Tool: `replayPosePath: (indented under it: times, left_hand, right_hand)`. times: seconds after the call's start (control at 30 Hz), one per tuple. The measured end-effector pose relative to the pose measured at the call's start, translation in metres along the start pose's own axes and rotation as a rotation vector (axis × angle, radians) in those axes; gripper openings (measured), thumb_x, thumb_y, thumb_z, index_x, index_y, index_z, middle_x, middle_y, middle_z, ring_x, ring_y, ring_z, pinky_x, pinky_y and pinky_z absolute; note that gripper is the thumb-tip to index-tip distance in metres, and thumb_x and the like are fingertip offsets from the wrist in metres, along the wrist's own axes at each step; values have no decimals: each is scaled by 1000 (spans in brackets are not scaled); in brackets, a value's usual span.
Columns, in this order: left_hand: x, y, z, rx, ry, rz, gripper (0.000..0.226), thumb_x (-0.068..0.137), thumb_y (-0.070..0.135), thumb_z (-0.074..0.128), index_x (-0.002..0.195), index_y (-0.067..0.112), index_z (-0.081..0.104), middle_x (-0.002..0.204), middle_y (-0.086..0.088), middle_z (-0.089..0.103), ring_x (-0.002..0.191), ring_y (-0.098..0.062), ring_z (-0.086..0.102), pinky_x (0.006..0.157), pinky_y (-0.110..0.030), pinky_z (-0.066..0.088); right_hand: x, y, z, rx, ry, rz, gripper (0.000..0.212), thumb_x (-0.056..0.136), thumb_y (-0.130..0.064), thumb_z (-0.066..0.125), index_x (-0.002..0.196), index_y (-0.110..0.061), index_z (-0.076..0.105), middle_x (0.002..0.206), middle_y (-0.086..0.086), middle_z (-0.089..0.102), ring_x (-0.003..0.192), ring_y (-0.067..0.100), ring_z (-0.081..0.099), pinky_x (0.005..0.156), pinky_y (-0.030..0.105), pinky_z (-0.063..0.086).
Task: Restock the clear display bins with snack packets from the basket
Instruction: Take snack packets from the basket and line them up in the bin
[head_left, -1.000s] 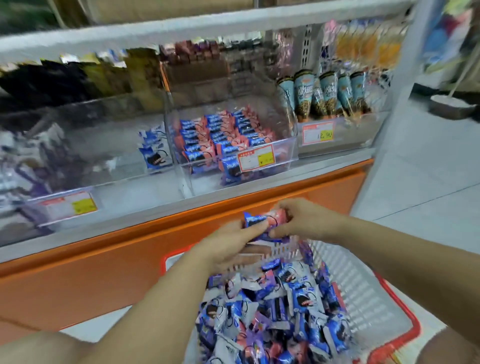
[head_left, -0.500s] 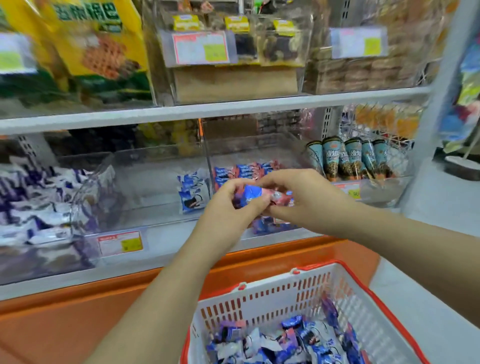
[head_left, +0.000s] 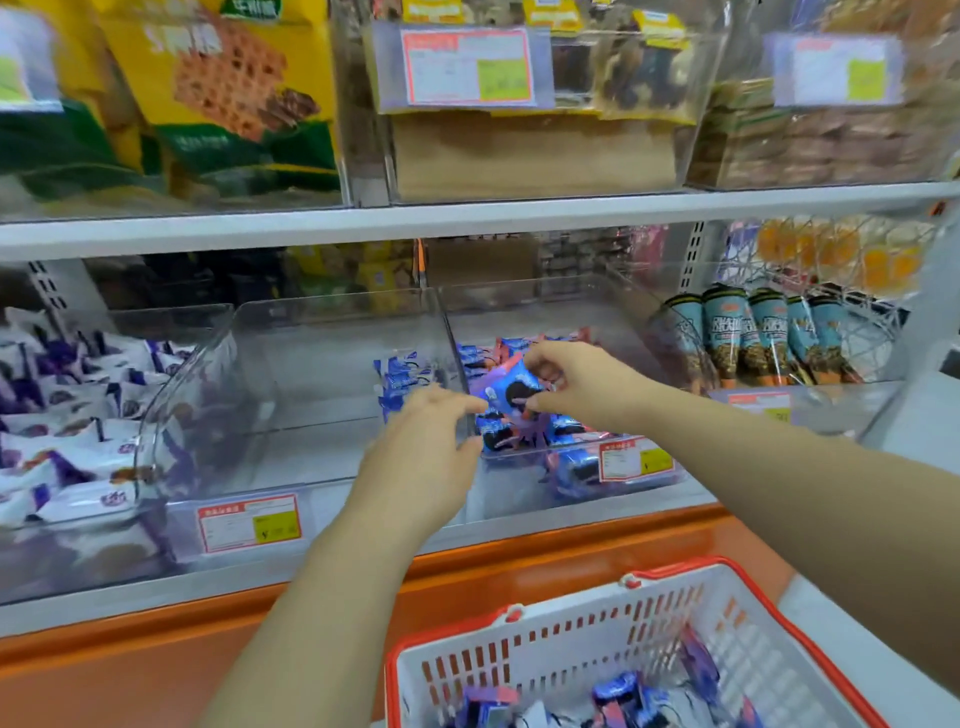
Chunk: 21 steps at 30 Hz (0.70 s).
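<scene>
My right hand (head_left: 576, 379) pinches a blue snack packet (head_left: 511, 389) above the front of the middle-right clear bin (head_left: 540, 306), which holds rows of blue and pink packets (head_left: 566, 426). My left hand (head_left: 426, 452) hovers just left of it with relaxed fingers, holding nothing, in front of the wall between two bins. The clear bin (head_left: 291, 332) to the left holds only a few blue-and-white packets (head_left: 400, 379) at its right side. The white basket (head_left: 571, 623) with a red rim sits at the bottom right with several packets (head_left: 618, 696) in it.
A far-left bin holds white and purple packets (head_left: 62, 415). Blue cone-shaped snacks (head_left: 763, 332) stand in the right bin. Price tags (head_left: 249, 522) hang on the bin fronts. An upper shelf (head_left: 467, 213) carries yellow bags and more bins. An orange base (head_left: 156, 665) runs below.
Both hands rose from the basket to the shelf with the packet. My left hand let go of it and my right hand carried it over the middle-right bin. The view tilted up.
</scene>
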<state>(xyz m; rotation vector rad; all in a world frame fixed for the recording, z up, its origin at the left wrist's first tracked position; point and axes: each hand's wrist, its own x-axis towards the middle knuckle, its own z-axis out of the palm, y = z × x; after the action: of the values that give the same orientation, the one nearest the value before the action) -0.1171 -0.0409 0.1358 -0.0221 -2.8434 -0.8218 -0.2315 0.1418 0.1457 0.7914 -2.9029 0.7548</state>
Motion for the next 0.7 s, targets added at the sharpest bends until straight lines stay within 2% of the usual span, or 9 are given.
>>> replayPosePath:
  times: [0.13,0.23,0.37,0.47,0.57,0.7]
  left_hand:
    - [2,-8,6,42,-65,12,39,97,25,55,133,38,55,139,8,43,129,-17,46,107,-43,37]
    - [4,-9,7,53,-94,23,37,97,28,54,132,38,55,139,9,45,127,-15,48,106,-40,39]
    - [3,-9,6,43,-114,15,37,99,28,53,134,39,54,138,10,44,121,-15,51,103,-40,43]
    - [2,-7,5,32,-115,10,38,99,28,53,135,38,53,139,11,43,120,-13,52,102,-39,43]
    - [0,-5,4,38,-116,9,39,99,28,53,137,38,51,140,13,42,122,-12,51,102,-37,43]
    - [0,-5,5,22,-111,13,38,99,27,54,136,38,52,140,11,42,121,-13,51,102,-40,44]
  right_hand:
    - [18,13,8,-49,-128,-1,38,82,-22,78,116,-18,62,101,-4,59,92,14,55,78,22,39]
    - [23,10,12,-148,-224,-36,41,81,-22,79,118,-15,63,105,-2,60,92,13,55,77,22,40]
    - [28,2,20,-304,-353,-77,41,82,-25,77,120,-15,65,115,0,64,102,19,59,90,34,49]
    - [32,-3,32,-454,-327,-148,38,81,-24,72,119,-20,66,112,-2,66,99,20,60,83,35,51]
    - [34,-10,37,-541,-280,-210,34,82,-23,68,116,-25,65,108,-6,66,95,18,59,74,30,43]
    - [34,-12,37,-613,-289,-253,20,83,-13,65,100,-22,61,88,-7,57,80,16,48,66,30,33]
